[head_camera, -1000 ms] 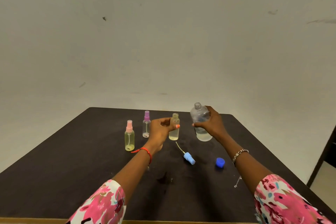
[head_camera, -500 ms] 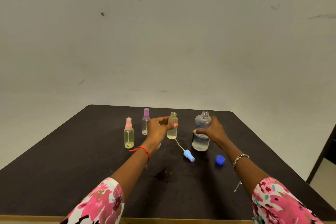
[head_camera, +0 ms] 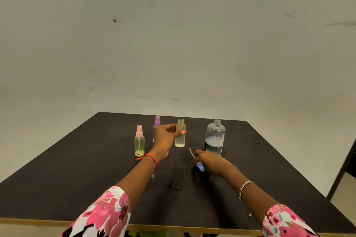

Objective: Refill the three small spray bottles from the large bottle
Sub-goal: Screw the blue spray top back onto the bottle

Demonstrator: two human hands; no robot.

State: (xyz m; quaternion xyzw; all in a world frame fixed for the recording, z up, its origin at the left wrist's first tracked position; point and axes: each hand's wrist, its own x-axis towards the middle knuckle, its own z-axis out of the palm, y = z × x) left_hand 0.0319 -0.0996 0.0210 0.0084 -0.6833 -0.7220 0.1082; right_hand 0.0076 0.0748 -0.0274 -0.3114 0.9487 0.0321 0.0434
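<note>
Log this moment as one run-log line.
left hand grips uncapped small bottle | right hand grips blue spray head | large bottle uncapped, upright on table, unheld | pink-topped bottle, purple-topped bottle closed

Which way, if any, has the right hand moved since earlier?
Yes. The right hand left the large bottle and moved toward the table's front edge, onto the blue spray cap near the uncapped bottle the left hand holds.

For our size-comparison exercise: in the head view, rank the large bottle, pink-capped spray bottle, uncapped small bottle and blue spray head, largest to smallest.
1. Large bottle.
2. Pink-capped spray bottle and uncapped small bottle: look alike.
3. Blue spray head, partly under the right hand.
</note>
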